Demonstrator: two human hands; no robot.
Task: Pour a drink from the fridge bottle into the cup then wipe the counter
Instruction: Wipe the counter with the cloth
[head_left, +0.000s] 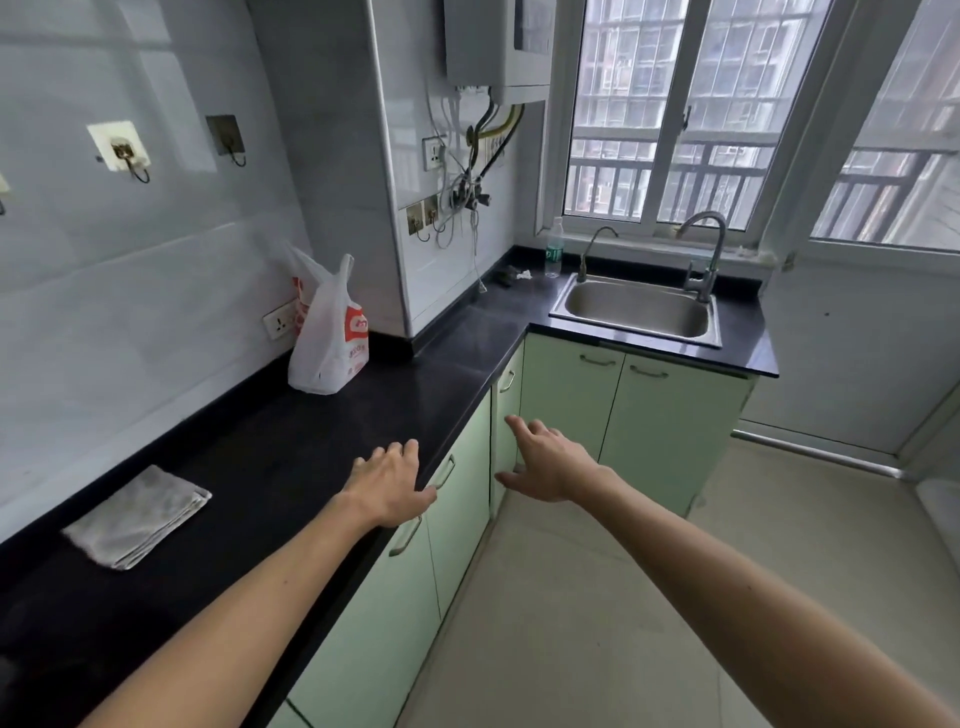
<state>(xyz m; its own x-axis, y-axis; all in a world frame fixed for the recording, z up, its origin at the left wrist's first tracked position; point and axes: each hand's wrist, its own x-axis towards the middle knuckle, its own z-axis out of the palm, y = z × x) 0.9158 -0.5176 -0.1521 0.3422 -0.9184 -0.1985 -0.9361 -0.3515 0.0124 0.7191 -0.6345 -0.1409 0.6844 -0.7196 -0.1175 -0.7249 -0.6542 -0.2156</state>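
We hold our left hand (390, 480) open over the black counter (291, 441) edge; right hand (545, 462) open, empty, before green cabinets (566, 395). Folded cloth (137, 517) on counter, left; clear bottle (554, 248) beside sink (638, 310).

- Counter (291, 441): black, glossy, L-shaped, running along the tiled wall and turning toward the window.
- Cloth (137, 517): grey-white, folded flat into a rectangle, lying on the counter near the wall.
- Bottle (554, 249): clear plastic, green label, upright in the counter's far corner.
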